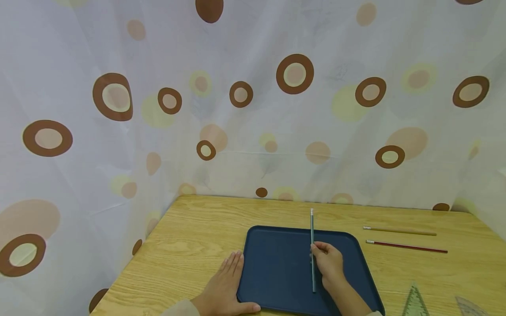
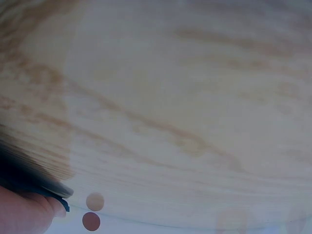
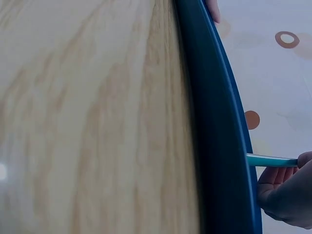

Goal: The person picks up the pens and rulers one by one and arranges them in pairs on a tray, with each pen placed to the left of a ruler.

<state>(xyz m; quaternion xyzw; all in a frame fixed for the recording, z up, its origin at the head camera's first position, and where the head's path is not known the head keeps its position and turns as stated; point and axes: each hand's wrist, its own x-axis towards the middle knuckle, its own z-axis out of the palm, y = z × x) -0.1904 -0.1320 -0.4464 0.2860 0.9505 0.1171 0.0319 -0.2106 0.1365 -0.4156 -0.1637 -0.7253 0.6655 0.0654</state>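
Note:
My right hand (image 1: 329, 262) pinches a teal pencil (image 1: 312, 228) near its middle, over the right half of a dark blue tray (image 1: 272, 267). The pencil points away from me, its white eraser end reaching past the tray's far rim. Flat beside the tray's left edge lies my left hand (image 1: 225, 285), fingers straight, thumb along the near left corner. In the right wrist view, the teal pencil (image 3: 273, 160) shows between the fingers of the right hand (image 3: 287, 192), beyond the tray's side wall (image 3: 219, 107). The left wrist view catches only part of the left hand (image 2: 27, 214) at the tray's dark edge.
Right of the tray, a yellowish pencil (image 1: 401, 231) and a dark red pencil (image 1: 409, 246) lie on the wooden table (image 1: 189, 237). A green set square (image 1: 415, 302) and a clear protractor (image 1: 468, 305) sit at the near right. A patterned curtain (image 1: 253, 127) hangs behind.

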